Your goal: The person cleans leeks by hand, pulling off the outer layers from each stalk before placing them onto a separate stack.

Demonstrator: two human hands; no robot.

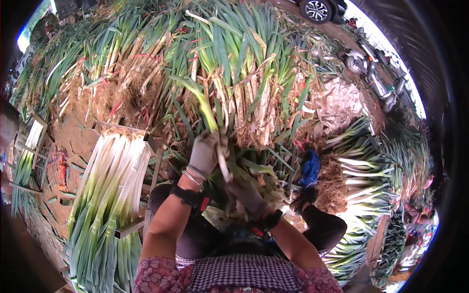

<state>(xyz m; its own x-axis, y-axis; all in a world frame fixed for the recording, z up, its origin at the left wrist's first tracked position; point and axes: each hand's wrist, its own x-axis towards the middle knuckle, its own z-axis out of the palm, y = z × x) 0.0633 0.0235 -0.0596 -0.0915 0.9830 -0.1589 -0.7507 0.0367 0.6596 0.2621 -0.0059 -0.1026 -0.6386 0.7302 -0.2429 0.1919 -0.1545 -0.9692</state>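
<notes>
A leek [207, 111] stands tilted in front of me, its green leaves pointing away and its pale stem toward my lap. My left hand [204, 150], in a light grey glove, is closed around its middle. Close to the stem's lower end is my right hand [247, 195], also gloved; it is blurred and in shadow, so its fingers do not show clearly. Loose leaves and peelings [261, 171] lie below and beyond my hands. Straight ahead leans a large heap of untrimmed leeks [254, 97] with brown outer skins and roots.
At my left, cleaned leeks [110, 180] lie in a metal frame [129, 228]. More leeks [366, 171] are stacked at my right, roots toward me, near a blue cloth-like thing [309, 167]. A crumpled pale sheet [340, 103], a scooter [378, 83] and a car wheel [316, 10] are farther back.
</notes>
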